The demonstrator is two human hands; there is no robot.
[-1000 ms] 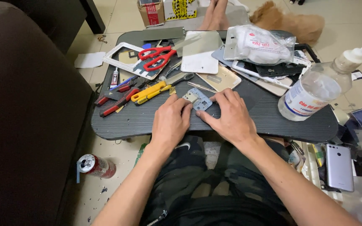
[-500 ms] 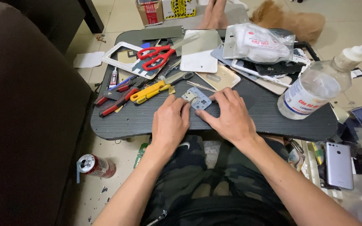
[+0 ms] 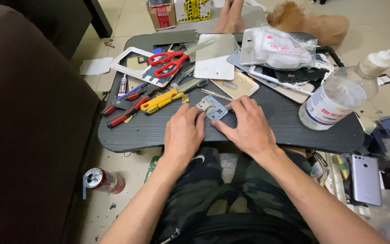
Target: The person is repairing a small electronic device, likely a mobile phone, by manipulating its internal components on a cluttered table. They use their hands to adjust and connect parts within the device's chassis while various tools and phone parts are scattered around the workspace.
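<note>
A small grey metal plate with square cut-outs (image 3: 213, 107) lies flat on the dark lap table (image 3: 285, 129). My left hand (image 3: 183, 133) rests palm down beside it, fingertips touching its left edge. My right hand (image 3: 244, 126) lies on the other side, thumb and fingers pressing the plate's lower right edge. Neither hand lifts it.
Red scissors (image 3: 168, 63), yellow and red tools (image 3: 159, 100), phone back covers (image 3: 215, 63), a plastic bag (image 3: 278, 47) and a clear bottle (image 3: 339, 95) crowd the table. A can (image 3: 102, 180) lies on the floor at left, a grey phone (image 3: 365, 178) at right.
</note>
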